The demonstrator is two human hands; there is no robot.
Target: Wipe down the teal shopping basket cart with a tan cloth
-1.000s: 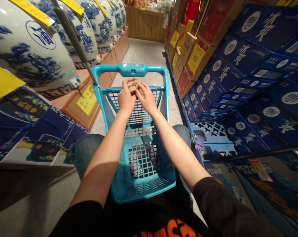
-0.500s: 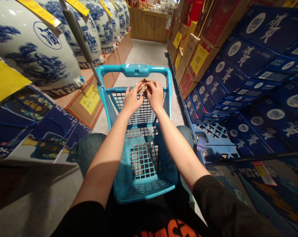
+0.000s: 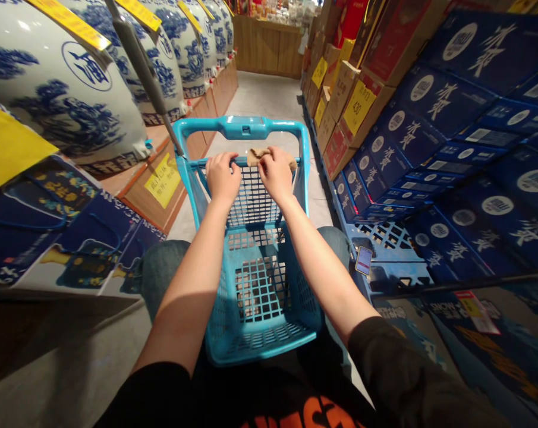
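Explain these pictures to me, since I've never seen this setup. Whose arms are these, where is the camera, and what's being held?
No machine here: these are a person's own bare arms, filmed by one camera worn on their head, looking forward and down. Before them is a blue plastic shopping basket. The left hand rests at its crossbar. The right hand touches a crumpled tan item at that bar; whether either hand grips is unclear. Blue-and-white porcelain jars stand to the left, blue cartons to the right.
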